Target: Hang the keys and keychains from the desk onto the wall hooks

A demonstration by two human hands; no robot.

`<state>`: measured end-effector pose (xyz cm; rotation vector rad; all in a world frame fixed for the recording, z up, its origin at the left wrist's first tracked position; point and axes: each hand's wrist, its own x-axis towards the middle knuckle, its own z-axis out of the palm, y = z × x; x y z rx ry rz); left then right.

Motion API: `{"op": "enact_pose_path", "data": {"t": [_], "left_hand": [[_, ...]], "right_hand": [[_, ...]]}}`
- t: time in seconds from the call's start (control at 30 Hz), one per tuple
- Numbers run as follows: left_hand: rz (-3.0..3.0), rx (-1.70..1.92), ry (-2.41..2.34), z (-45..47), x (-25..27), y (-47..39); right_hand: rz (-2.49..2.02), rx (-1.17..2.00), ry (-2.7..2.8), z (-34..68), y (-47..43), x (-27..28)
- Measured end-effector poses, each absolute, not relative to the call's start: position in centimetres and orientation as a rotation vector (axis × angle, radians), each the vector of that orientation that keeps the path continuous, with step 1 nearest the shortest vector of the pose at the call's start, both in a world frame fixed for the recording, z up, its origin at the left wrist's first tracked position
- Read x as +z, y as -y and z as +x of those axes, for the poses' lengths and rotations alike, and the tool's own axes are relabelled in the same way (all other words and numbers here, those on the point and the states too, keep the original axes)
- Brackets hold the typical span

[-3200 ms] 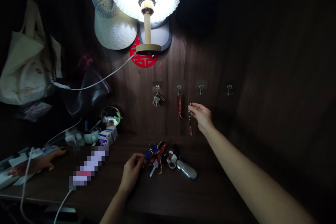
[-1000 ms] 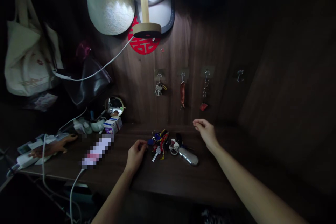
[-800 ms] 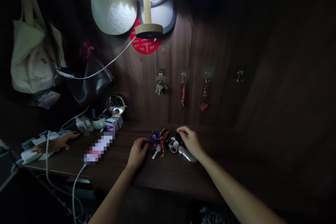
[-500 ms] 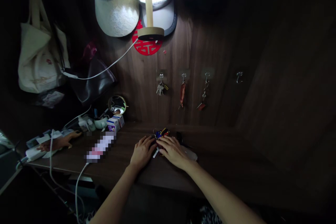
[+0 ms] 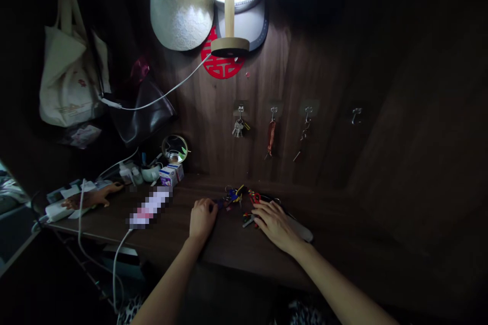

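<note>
My left hand point(image 5: 203, 219) rests on the dark wooden shelf with its fingers curled in. At its fingertips lies a small dark blue item point(image 5: 221, 204); the grip itself is hidden. To the right of it is a bunch of keys point(image 5: 235, 194) with blue and yellow parts. My right hand point(image 5: 275, 222) lies palm down, fingers stretched, over more keys with red and black pieces point(image 5: 256, 196). A light strip-like key or tag point(image 5: 248, 221) pokes out near its thumb. Partly under this hand is a grey, rounded flat object point(image 5: 303, 228).
Wall hooks hold keys point(image 5: 238, 128), a reddish-brown strap point(image 5: 271, 138) and a chain with a tag point(image 5: 304, 134); another hook point(image 5: 356, 116) is at right. A lit lamp point(image 5: 229, 15) hangs above. Left are a phone-like blurred item point(image 5: 150, 207), a box point(image 5: 171, 175) and a round mirror point(image 5: 175, 148).
My hands have moved apart, the left a little left and the right to the right. The keys between them are now spread out and visible. The hanging tag has turned edge-on.
</note>
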<state>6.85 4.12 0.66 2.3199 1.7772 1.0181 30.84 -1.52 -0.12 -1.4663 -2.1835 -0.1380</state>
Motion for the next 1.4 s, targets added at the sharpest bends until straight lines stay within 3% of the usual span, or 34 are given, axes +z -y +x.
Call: {"op": "enact_pose_path", "data": {"t": [0.27,0.47,0.73,0.97,1.4], "left_hand": [[2.456,0.925,-1.626,7.1,0.8,-3.6],[2.438,1.022,-1.774,6.9,0.7,-3.8],[2.211,1.188,-1.619,6.5,0.5,-4.1],[2.482,0.842,-1.395,7.2,1.1,-3.2],[2.135,1.092,-1.288,6.8,0.5,-4.0]], "right_hand": [[-1.548,-0.242,2.010,32.7,2.0,-0.3],[-1.577,-0.319,1.956,32.5,1.8,-0.9],[-1.618,-0.464,1.857,32.6,2.0,-0.5],[-1.572,-0.486,1.853,32.6,2.1,-0.3],[-1.435,-0.455,1.890,32.3,2.4,0.2]]}}
